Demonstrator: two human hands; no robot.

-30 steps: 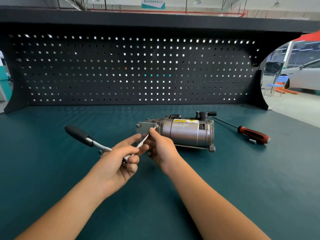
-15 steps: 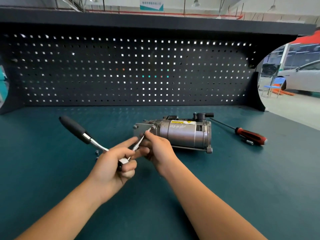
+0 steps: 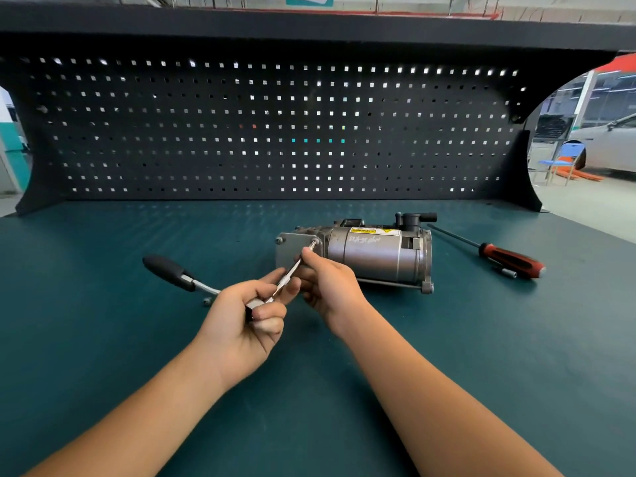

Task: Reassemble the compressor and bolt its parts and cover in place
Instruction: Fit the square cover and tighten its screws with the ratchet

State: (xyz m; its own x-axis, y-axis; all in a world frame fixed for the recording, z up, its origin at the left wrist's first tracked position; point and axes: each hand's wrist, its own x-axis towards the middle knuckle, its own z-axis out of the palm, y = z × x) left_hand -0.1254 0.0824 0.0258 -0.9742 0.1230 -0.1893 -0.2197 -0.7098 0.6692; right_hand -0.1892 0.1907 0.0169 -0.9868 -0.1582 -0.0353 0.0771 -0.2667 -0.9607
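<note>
Left hand point(image 3: 241, 321) gripping ratchet point(image 3: 172, 271) head, right hand point(image 3: 327, 287) pinching its extension point(image 3: 292, 270) at compressor point(image 3: 371, 256) cover bolt point(image 3: 313, 243)

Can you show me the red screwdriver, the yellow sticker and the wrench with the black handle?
red screwdriver point(image 3: 509, 257): head view, on its handle.
yellow sticker point(image 3: 375, 231): head view, on its middle.
ratchet wrench point(image 3: 168, 271): head view, on its black grip.

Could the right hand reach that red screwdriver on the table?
Probably yes. The red screwdriver lies in the open right of the compressor, nothing on it. But the right hand is pinching the ratchet bar at the cover bolt, so it must let go first.
</note>
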